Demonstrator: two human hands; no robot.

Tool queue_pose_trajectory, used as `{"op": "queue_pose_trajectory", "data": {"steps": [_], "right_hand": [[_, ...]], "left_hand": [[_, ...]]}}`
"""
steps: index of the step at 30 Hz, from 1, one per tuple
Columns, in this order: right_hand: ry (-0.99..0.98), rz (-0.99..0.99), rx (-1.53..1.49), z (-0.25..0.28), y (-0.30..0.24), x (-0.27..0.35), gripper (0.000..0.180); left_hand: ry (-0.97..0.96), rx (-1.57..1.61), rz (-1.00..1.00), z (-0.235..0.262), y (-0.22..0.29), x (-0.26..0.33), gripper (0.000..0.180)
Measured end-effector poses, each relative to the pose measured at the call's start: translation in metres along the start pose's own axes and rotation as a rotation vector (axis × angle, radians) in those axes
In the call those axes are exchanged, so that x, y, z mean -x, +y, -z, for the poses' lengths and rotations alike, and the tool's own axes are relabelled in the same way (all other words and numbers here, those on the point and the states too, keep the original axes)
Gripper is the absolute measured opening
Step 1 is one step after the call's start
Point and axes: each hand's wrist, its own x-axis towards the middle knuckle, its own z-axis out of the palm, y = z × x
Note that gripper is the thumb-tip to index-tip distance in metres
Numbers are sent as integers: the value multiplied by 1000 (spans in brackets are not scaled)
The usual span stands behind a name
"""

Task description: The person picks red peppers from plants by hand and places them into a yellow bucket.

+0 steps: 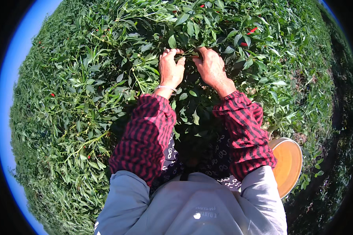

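Note:
My left hand and my right hand reach side by side into a dense green chilli plant. The fingers of both hands curl around a thin green stem or pod between them at the top of the bush. Leaves hide the fingertips, so what exactly each hand pinches is unclear. A thin bangle sits on my left wrist. Both forearms wear red-and-black striped sleeves. A few red chillies hang among the leaves just right of my right hand.
An orange bucket with a pale rim stands by my right elbow. Thick green foliage fills the view on all sides, with small red chillies scattered at the left. Darker shaded ground lies at the lower right.

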Motion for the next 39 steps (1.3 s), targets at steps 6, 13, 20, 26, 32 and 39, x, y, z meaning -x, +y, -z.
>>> {"op": "queue_pose_trajectory", "data": {"steps": [6,13,20,26,32,39], "right_hand": [[-136,-201,-164,-48,13,0,29],[-258,-118,-221,-44,-33,5,23],[-62,-152,-135,-56,-24,2,36],[153,87,22,-39,-43,3,26],[40,481,-604,-33,-162,4,24],[-192,479,-322,-150,-220,-36,35]], "left_hand": [[47,-147,-245,16,17,-23,20],[34,-813,-503,131,-62,-121,38],[108,-931,-71,233,-93,-32,57],[169,-946,-89,221,-100,15,57],[164,-1209,54,207,-90,59,63],[304,-460,235,212,-41,94,45]]}}
